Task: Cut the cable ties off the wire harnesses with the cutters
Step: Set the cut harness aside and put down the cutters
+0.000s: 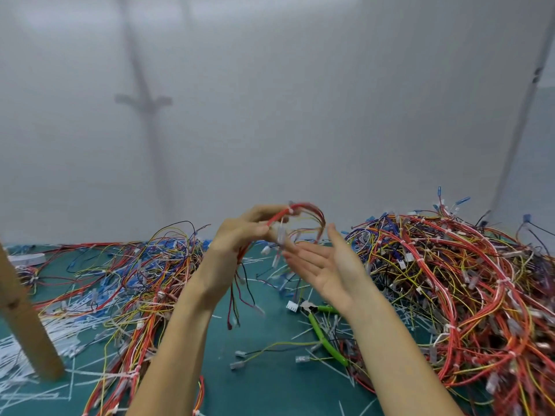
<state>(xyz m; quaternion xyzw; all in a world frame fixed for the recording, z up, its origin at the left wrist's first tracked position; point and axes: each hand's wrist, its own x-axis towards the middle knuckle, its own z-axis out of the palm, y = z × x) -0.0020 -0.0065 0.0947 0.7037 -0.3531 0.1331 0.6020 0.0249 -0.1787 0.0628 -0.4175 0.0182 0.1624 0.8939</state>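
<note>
My left hand (243,232) is raised above the table and pinches a red-and-yellow wire harness (303,216). The harness arches to the right, and its loose ends hang down below my wrist. A white cable tie (290,210) sits on the harness near my fingertips. Just right of the harness, my right hand (327,267) is held flat with straight fingers and holds nothing. The green-handled cutters (322,331) lie on the green mat (270,382) under my right forearm.
A tall heap of tied harnesses (456,283) fills the right side. A flatter spread of harnesses (129,280) and cut white ties (51,331) lies at the left. A wooden post (24,319) stands at the front left. A white wall is behind.
</note>
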